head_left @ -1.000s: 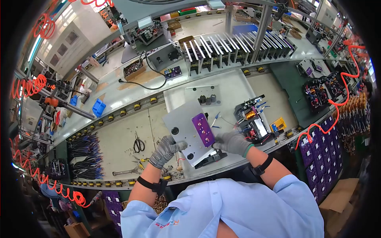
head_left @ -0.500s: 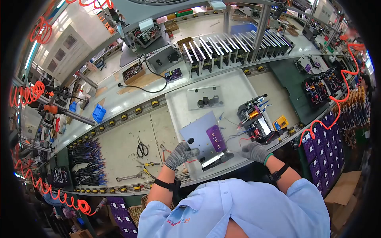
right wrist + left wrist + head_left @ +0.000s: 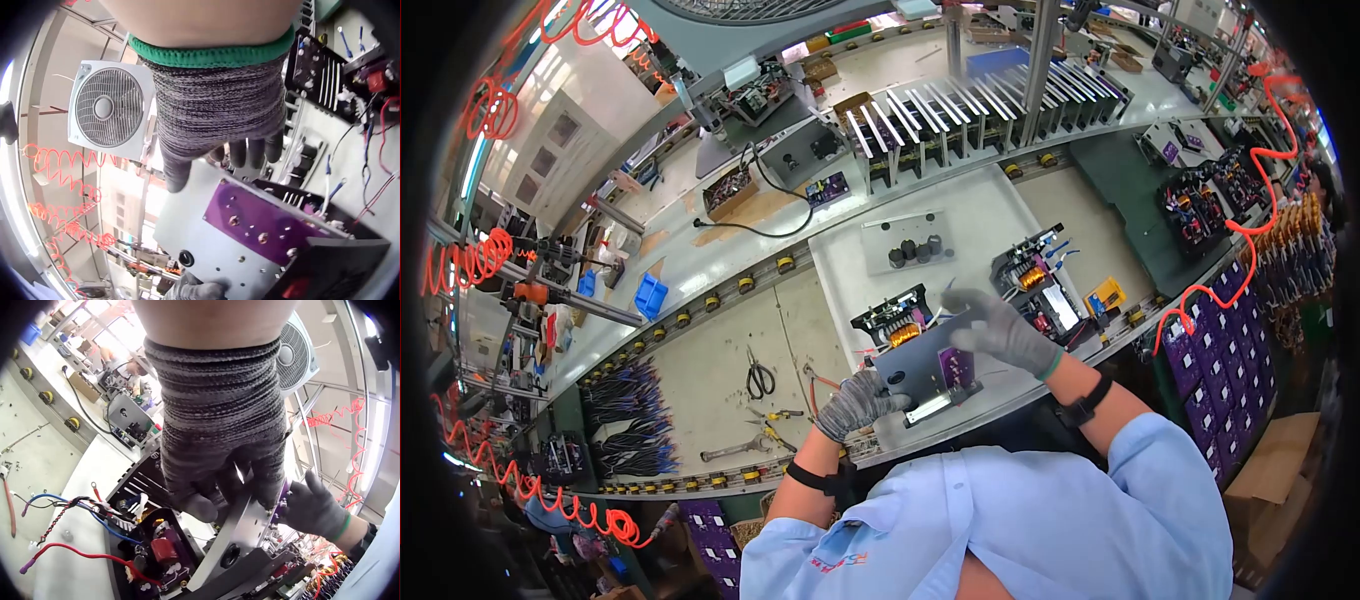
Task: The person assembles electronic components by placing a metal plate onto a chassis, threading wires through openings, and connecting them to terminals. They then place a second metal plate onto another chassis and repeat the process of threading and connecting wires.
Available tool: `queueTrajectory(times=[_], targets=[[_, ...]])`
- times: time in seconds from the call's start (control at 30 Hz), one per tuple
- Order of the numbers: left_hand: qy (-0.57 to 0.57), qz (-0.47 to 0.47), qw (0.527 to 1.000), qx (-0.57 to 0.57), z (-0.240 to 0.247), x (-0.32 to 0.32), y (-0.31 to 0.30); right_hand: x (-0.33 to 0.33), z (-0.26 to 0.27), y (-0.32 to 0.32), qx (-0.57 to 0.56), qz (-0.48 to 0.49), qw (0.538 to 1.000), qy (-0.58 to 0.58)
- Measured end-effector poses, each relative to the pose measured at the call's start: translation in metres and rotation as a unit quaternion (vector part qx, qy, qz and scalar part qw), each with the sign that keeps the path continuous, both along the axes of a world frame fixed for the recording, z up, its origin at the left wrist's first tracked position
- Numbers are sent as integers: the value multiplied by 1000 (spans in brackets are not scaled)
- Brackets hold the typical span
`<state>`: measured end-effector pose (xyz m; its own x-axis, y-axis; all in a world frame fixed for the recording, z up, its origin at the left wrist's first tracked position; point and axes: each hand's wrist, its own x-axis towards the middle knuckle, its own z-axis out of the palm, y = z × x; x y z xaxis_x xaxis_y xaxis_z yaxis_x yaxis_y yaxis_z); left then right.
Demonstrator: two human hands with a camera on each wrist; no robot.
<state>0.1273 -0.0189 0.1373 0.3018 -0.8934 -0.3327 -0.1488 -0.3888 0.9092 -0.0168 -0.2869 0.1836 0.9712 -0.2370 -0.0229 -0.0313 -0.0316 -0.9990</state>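
A grey metal panel (image 3: 922, 352) bearing a purple circuit board (image 3: 250, 222) stands tilted up in front of me. My left hand (image 3: 858, 405), in a striped knit glove, pinches the panel's left edge between thumb and fingers. Across the panel's upper right corner is my gloved right hand (image 3: 1000, 332), blurred in the head view, its fingers extended. In the right wrist view its thumb and fingers lie on either side of the panel's edge. Right behind the panel sits a black electronic unit (image 3: 890, 308) with a copper coil and loose wires.
A similar electronic unit (image 3: 1040, 285) stands to the right, beside a yellow part (image 3: 1105, 296). Beyond lies a plate with black cylinders (image 3: 908, 232). Scissors (image 3: 760, 375), a wrench (image 3: 735, 448) and wire bundles (image 3: 632, 420) lie left. A red coiled hose (image 3: 1260, 235) hangs right.
The panel has tilted up from lying flatter, uncovering the coil unit behind it. My right hand has left the panel's right side, then come back over its upper corner. The left hand keeps its hold.
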Motion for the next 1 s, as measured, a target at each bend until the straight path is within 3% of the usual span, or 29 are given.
queueTrajectory(times=[0.07,0.13,0.2,0.23,0.33,0.4,0.53,0.6,0.77,1.0], targets=[[-34,-6,999,-1,8,4,-1,19,3,11,53,15,998,36],[-281,-137,938,151,18,25,5,26,-5,15,60,1,998,37],[-232,-42,966,102,72,40,-2,26,-10,15,66,-13,997,43],[-249,32,965,73,48,62,6,23,-12,13,78,-4,996,35],[-282,64,954,85,54,94,-16,22,-12,10,72,10,996,45],[-331,44,942,24,38,101,-40,26,-10,8,5,3,999,54],[-314,-3,948,47,-7,105,-85,37,7,11,-23,10,997,77],[-234,-1,969,84,-17,107,-104,41,5,11,-12,-10,996,86],[-134,2,983,128,-11,115,-116,60,-24,4,60,-26,988,142],[-126,19,982,136,-7,116,-116,80,-19,8,53,-10,989,139]])
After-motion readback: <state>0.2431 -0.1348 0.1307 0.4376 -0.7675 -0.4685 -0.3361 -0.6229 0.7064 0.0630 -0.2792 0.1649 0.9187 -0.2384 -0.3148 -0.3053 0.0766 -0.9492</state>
